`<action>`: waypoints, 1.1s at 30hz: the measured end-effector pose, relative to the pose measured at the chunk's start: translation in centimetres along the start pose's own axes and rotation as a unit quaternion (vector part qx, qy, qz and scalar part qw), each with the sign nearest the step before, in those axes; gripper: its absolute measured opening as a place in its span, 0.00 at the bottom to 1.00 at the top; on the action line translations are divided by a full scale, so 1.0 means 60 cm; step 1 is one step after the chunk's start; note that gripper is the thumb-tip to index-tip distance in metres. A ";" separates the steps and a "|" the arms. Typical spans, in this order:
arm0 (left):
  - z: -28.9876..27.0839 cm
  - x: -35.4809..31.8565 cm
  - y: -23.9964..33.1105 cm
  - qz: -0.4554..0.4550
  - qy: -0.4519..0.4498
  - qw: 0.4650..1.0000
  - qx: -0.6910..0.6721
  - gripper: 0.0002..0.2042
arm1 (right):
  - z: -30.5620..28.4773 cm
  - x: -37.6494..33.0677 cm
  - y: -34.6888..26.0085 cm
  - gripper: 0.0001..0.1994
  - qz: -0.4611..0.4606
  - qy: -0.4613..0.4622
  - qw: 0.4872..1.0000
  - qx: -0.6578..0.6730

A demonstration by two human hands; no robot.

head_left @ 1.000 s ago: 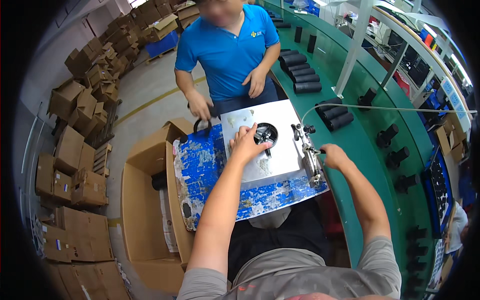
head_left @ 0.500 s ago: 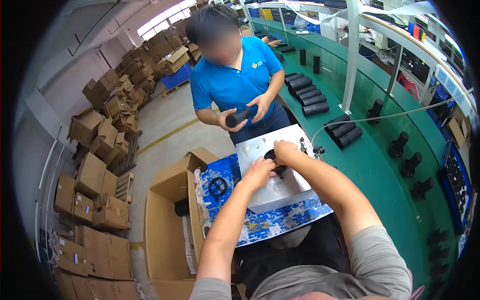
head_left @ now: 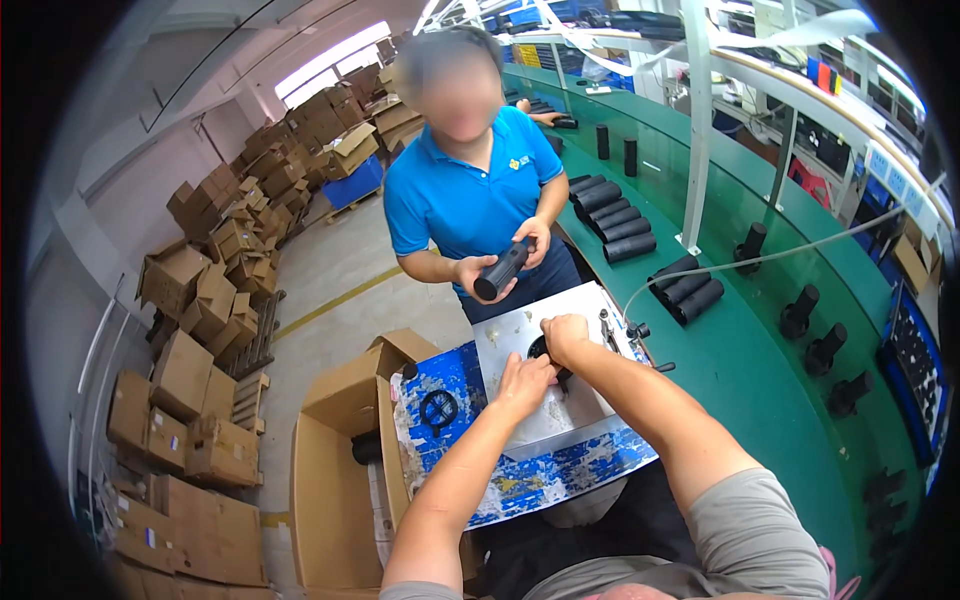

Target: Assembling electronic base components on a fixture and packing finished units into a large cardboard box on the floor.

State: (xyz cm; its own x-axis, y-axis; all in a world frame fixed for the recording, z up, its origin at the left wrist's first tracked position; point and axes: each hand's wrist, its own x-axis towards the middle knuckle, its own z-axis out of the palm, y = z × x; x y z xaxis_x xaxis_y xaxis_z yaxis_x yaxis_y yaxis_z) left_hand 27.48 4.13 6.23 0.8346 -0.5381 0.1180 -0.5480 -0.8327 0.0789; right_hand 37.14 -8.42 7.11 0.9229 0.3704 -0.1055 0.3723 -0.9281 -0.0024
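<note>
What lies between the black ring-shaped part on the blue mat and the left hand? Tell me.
Head view: only bare surface, the worn blue mat and the pale metal plate's edge, between the black ring-shaped part and the left hand.

Both hands met over the pale metal plate [head_left: 520,425] on the blue worn board [head_left: 560,480]: the left hand [head_left: 522,382] and the right hand [head_left: 563,335] closed together on a small black part [head_left: 545,352], mostly hidden between them. A black ring [head_left: 438,408] lay on the board to the left. Across the plate, a co-worker in a blue shirt [head_left: 470,195] held a black cylinder [head_left: 500,270]. An open cardboard box [head_left: 330,480] stood beside the board, and black tubes [head_left: 615,215] lay on the green bench [head_left: 760,370].
</note>
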 end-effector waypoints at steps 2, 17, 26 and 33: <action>0.000 -0.002 0.009 -0.039 0.001 0.999 0.002 0.15 | 0.011 -0.001 -0.002 0.17 -0.012 0.022 1.000 -0.008; 0.018 -0.739 -0.097 -0.641 0.234 0.645 -0.343 0.22 | 0.111 -0.516 -0.043 0.02 0.042 -0.280 0.734 0.617; 0.384 -0.761 -0.368 -0.487 -0.317 0.766 -0.276 0.22 | 0.317 -0.558 -0.070 0.01 0.129 -0.223 0.805 0.534; 0.582 -0.625 -0.481 -0.594 0.274 0.709 -0.264 0.23 | 0.319 -0.543 -0.068 0.05 0.136 -0.220 0.863 0.435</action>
State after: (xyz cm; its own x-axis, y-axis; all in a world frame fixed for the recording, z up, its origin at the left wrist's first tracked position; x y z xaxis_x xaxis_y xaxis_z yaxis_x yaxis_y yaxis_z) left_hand 13.94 43.78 -35.06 0.6565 0.7542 0.0130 0.4587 -0.4129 0.7869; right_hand 3.67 -17.43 -8.47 0.7664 0.2623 -0.5864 -0.2435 -0.7261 -0.6430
